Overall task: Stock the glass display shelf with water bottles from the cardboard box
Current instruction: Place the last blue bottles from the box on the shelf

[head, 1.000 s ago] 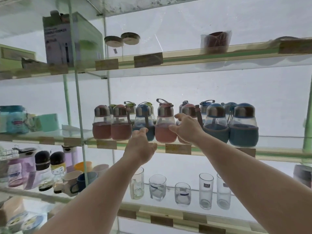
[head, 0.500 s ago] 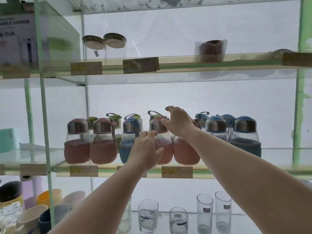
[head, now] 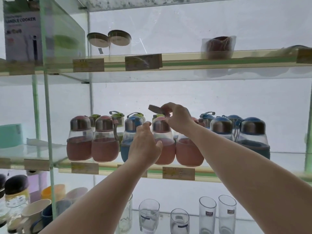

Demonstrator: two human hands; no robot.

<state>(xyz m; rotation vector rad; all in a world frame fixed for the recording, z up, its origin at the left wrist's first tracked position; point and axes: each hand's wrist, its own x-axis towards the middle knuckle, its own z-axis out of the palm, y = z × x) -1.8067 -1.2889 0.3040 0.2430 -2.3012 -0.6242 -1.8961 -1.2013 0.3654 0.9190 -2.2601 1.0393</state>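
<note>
A row of small round water bottles with steel caps stands on the middle glass shelf (head: 211, 176): pink-sleeved ones (head: 79, 147) on the left, blue-sleeved ones (head: 253, 134) on the right, green-capped ones (head: 118, 116) behind. My left hand (head: 145, 146) holds the side of one pink bottle (head: 166, 154) in the front row, thumb across its front. My right hand (head: 179, 119) is over that bottle's cap and pinches its carry strap (head: 154, 108), which is lifted up and to the left. The cardboard box is out of view.
The top shelf carries a white product box (head: 22, 31), two lidded glass jars (head: 109, 39) and a wrapped brown cup (head: 217, 46). Drinking glasses (head: 207, 215) and mugs (head: 35, 210) stand on the shelf below. An upright glass divider (head: 49, 115) bounds the bottles on the left.
My right hand rose from the bottle's side to its cap and lifted the strap. My left hand moved up from the shelf edge onto the bottle. The view came closer.
</note>
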